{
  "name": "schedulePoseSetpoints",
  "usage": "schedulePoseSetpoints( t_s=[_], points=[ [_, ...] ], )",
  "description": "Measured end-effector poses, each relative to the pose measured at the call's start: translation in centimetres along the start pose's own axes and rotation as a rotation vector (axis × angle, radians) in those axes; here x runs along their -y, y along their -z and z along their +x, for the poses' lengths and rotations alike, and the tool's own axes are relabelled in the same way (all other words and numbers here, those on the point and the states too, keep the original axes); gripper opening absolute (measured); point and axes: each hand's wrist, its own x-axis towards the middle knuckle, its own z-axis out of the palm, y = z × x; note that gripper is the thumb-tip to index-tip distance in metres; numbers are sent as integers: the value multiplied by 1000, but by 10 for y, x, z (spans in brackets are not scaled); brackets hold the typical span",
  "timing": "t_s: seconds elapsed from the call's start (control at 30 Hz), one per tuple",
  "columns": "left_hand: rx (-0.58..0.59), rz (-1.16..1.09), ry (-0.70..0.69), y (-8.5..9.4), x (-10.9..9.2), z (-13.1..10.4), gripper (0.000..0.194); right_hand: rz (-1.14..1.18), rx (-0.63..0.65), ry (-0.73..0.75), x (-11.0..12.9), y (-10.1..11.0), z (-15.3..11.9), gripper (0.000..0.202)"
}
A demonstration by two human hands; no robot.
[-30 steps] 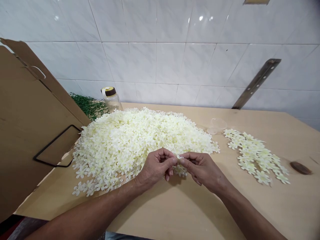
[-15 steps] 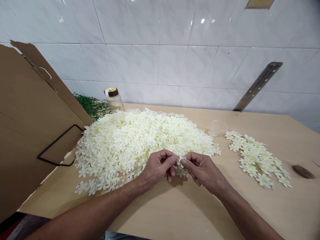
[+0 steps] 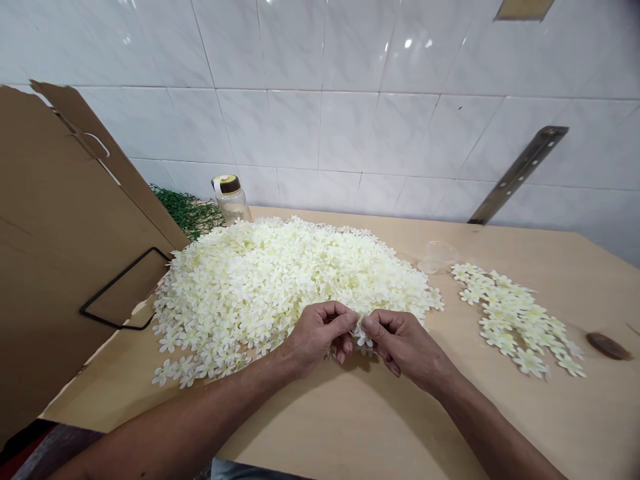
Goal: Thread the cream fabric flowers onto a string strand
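Observation:
Between my two hands is a small white artificial flower (image 3: 362, 335), pinched from both sides. My left hand (image 3: 323, 337) closes thumb and forefinger on its left edge, the other fingers curled below. From the right, my right hand (image 3: 407, 343) grips it the same way, the fingertips nearly meeting. Just behind the hands spreads a large heap of cream-white artificial flowers (image 3: 280, 273). Off to the right lies a smaller strung-out group of the same flowers (image 3: 515, 317); whether a thread joins them is too fine to tell.
A cardboard box (image 3: 75, 253) with a black wire handle (image 3: 117, 287) stands at left. Behind the heap are a bottle (image 3: 234, 203) and green netting (image 3: 187, 212). A clear plastic lid-like piece (image 3: 439, 255), a brown oval object (image 3: 609, 346) and a metal strip (image 3: 520, 173) lie rightward.
The view has shifted slightly. Both hands stay nearly in place, and the pinched flower has tipped so that more of its petals show below the fingertips.

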Motion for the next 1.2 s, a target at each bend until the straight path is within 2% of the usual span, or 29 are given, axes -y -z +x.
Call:
schedulePoseSetpoints(
  t_s=[0.23, 0.4, 0.5, 0.63, 0.77, 0.9, 0.97, 1.03, 1.13, 1.2],
  points=[
    [-81, 91, -104, -2, -5, -1, 35, 84, -52, 36, 0, 7, 0, 50],
    [-118, 165, -128, -2, -6, -1, 34, 23, -122, 39, 0, 13, -1, 51],
    [-115, 204, -136, -3, -8, -2, 35, -74, -217, 65, 1, 19, -1, 48],
    [-105, 271, -134, -4, -12, -1, 33, -280, -409, 156, 6, 30, 0, 46],
    [-181, 431, -160, -3, -20, 4, 31, -402, -560, 243, 8, 35, 4, 42],
    [-283, 582, -191, 1, -31, 17, 25, -335, -534, 297, 3, 30, 8, 34],
    [-342, 623, -209, 2, -38, 24, 24, -254, -512, 305, 0, 26, 9, 51],
    [-390, 640, -295, 0, -44, 27, 29, -233, -508, 314, -1, 24, 9, 58],
    [-445, 787, -450, -10, -46, 22, 42, -261, -540, 329, 2, 29, 6, 50],
    [-359, 885, -531, -21, -36, 13, 31, -316, -586, 324, 8, 41, 3, 43]
  ],
)
